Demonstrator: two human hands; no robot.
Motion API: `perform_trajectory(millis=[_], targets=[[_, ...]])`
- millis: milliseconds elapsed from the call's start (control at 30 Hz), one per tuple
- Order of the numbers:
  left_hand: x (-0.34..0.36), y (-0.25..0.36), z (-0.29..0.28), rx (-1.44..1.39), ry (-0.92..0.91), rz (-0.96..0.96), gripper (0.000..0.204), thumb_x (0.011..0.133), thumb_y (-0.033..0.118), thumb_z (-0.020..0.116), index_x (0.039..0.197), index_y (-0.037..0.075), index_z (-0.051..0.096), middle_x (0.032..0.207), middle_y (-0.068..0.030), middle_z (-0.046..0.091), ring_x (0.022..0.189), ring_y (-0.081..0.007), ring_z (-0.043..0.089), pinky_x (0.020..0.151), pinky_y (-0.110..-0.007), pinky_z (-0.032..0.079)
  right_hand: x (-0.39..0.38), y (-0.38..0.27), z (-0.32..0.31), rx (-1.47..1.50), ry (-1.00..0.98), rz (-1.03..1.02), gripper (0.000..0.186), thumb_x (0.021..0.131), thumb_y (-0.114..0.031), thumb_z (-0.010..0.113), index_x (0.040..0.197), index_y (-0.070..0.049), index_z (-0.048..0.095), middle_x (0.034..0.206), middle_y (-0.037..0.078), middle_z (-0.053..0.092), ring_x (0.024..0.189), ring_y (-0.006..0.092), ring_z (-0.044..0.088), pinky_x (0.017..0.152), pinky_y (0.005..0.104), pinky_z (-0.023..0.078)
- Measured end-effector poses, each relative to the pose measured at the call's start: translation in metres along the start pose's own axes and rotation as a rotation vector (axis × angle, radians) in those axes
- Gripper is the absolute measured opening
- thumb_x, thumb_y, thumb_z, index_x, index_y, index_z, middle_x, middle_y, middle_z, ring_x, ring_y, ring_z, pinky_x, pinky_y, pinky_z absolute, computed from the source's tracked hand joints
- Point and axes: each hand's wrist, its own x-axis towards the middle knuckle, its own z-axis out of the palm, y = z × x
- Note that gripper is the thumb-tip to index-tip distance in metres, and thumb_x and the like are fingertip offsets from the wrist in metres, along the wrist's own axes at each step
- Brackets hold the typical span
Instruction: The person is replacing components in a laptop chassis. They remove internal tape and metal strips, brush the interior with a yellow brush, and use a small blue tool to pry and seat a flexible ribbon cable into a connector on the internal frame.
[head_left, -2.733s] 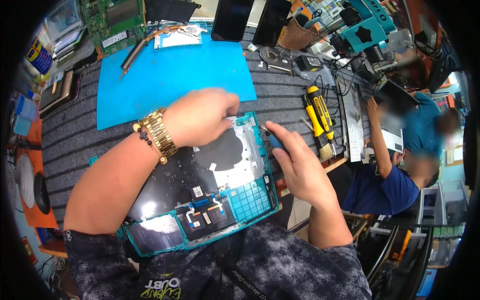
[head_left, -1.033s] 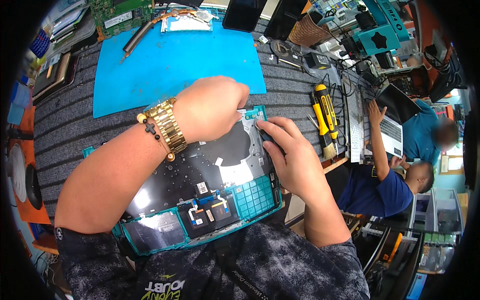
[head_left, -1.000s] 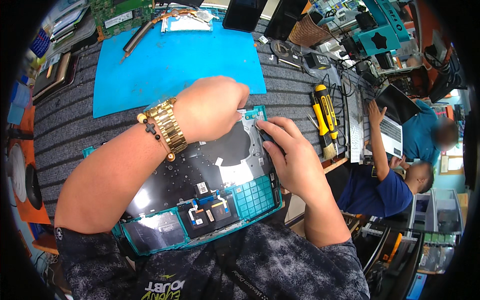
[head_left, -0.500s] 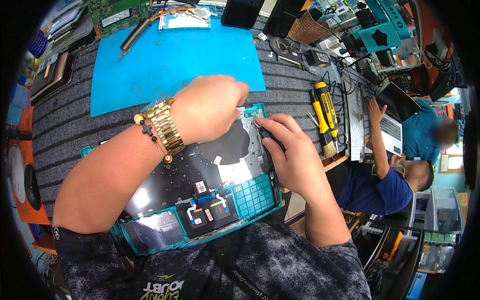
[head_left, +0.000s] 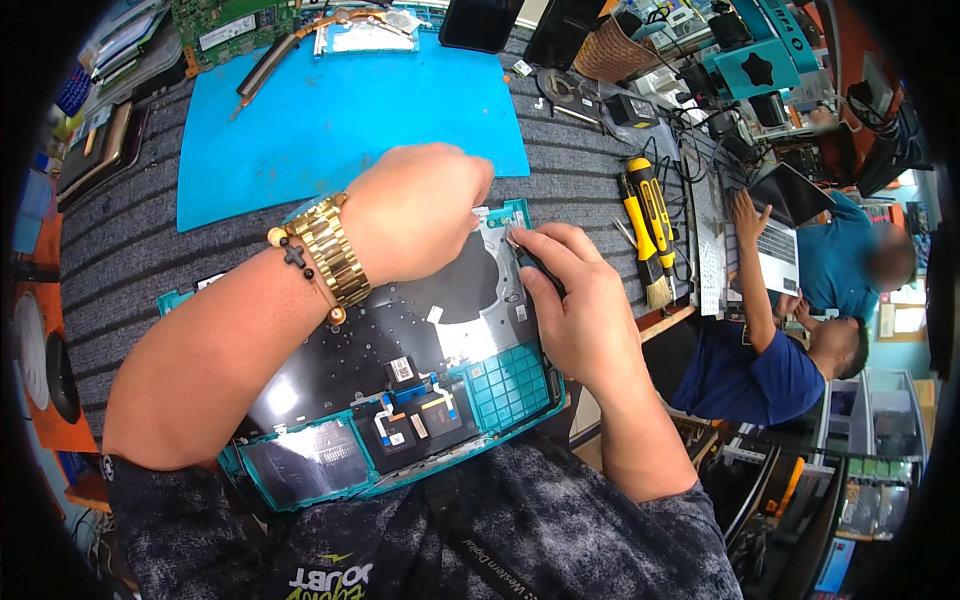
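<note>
My right hand (head_left: 585, 310) pinches a slim dark tool (head_left: 538, 264) between thumb and fingers, its tip at the upper right corner of the opened laptop chassis (head_left: 350, 370). My left hand (head_left: 425, 215) is curled over the same end; its fingertips are hidden, so I cannot tell whether they grip.

The chassis lies inside-up between my body and the blue mat (head_left: 330, 140). I judge it light and broad, fairly stiff along the teal rim but able to flex across the thin black plate, which looks slick. I'd hold it by opposite rims, clear of the delicate ribbon cables (head_left: 453, 405).

Beyond, on the grey ribbed surface (head_left: 580, 195), lie yellow-and-black hand tools (head_left: 650, 215) to the right and, at the mat's far edge, a heat pipe (head_left: 268, 72).
</note>
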Motion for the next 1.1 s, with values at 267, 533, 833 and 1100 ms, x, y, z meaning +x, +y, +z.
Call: perform_trajectory(millis=[267, 533, 833, 1100], targets=[[0.000, -0.001, 0.002, 0.021, 0.021, 0.028, 0.011, 0.098, 0.011, 0.079, 0.103, 0.002, 0.078, 0.100, -0.0218, 0.081, 0.100, -0.0441, 0.079, 0.089, -0.055, 0.064, -0.002, -0.003, 0.005, 0.024, 0.037, 0.044, 0.035, 0.106, -0.007, 0.073, 0.140, -0.004, 0.079, 0.138, 0.019, 0.074, 0.117, 0.0487, 0.076, 0.099, 0.0536, 0.062], [0.001, -0.001, 0.004, 0.057, 0.044, 0.041, 0.010, 0.097, 0.010, 0.079, 0.102, 0.001, 0.078, 0.099, -0.0225, 0.081, 0.098, -0.0445, 0.081, 0.088, -0.055, 0.065, -0.003, -0.006, 0.008, 0.006, 0.059, 0.056, 0.037, 0.104, -0.008, 0.075, 0.140, -0.004, 0.079, 0.137, 0.020, 0.075, 0.116, 0.0483, 0.076, 0.099, 0.0534, 0.062], [0.002, -0.002, 0.004, 0.046, 0.031, 0.036, 0.011, 0.097, 0.010, 0.079, 0.103, 0.001, 0.079, 0.100, -0.0239, 0.082, 0.098, -0.0450, 0.081, 0.088, -0.055, 0.066, -0.002, -0.004, 0.011, 0.002, 0.097, 0.008, 0.035, 0.102, -0.006, 0.076, 0.137, -0.001, 0.081, 0.134, 0.022, 0.076, 0.116, 0.0482, 0.076, 0.099, 0.0524, 0.062], [0.002, 0.000, 0.003, 0.076, 0.017, 0.039, 0.011, 0.095, 0.007, 0.077, 0.103, 0.001, 0.079, 0.101, -0.0240, 0.082, 0.098, -0.0449, 0.082, 0.087, -0.055, 0.066, -0.002, -0.008, 0.015, 0.019, 0.113, 0.073, 0.036, 0.102, -0.007, 0.077, 0.137, -0.001, 0.081, 0.134, 0.021, 0.077, 0.117, 0.0472, 0.077, 0.100, 0.0519, 0.062]])
